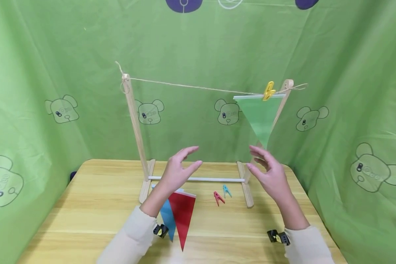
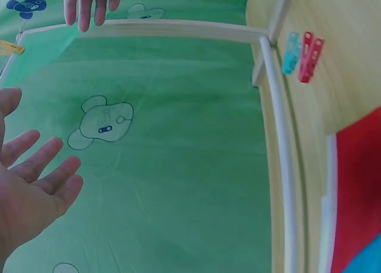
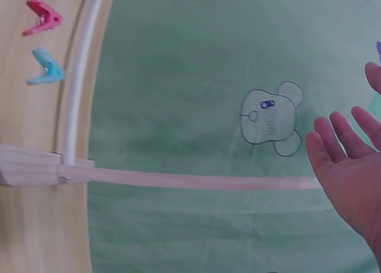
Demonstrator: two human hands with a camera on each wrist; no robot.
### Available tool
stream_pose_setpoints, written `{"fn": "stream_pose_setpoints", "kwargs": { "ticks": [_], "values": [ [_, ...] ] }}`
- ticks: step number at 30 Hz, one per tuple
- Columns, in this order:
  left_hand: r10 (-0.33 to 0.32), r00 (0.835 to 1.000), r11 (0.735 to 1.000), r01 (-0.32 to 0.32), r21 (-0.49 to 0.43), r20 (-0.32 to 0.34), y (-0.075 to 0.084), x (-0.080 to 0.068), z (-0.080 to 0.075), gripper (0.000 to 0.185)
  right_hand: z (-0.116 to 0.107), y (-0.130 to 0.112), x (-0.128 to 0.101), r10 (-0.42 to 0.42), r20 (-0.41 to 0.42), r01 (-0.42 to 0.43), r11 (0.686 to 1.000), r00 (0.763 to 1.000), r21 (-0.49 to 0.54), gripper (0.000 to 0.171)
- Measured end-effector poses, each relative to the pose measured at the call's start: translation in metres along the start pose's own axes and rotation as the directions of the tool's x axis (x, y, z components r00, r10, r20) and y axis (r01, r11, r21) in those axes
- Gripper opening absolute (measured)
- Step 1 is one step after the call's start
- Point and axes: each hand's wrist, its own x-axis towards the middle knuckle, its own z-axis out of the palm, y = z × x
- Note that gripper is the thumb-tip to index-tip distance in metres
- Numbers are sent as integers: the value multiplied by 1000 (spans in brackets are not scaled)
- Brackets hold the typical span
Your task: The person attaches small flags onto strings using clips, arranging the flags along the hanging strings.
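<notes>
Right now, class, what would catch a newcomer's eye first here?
A green flag hangs from the string by a yellow peg at the frame's right post. Both hands, left and right, hover open and empty before it. A red flag lies on the table.

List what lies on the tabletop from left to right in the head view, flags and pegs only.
blue flag → red flag → red clothes peg → light blue clothes peg
</notes>
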Motion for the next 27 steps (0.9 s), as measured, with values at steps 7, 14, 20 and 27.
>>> {"fn": "stream_pose_setpoints", "kwargs": {
  "ticks": [7,14,20,27],
  "values": [
    [-31,999,997,30,68,10,-11,-8,-4,53,16,17,-8,6,7,-6,1000,1000,-17,55],
    [-16,1000,982,11,188,25,-26,-17,-8,52,29,33,-17,61,32,-59,997,998,-43,55],
    [6,999,959,-20,283,50,-43,-27,-11,51,39,42,-25,100,61,-99,995,993,-22,55],
    [-64,996,947,39,320,67,-64,-39,-10,51,56,55,-32,158,97,-154,987,983,-47,57]
  ]
}}
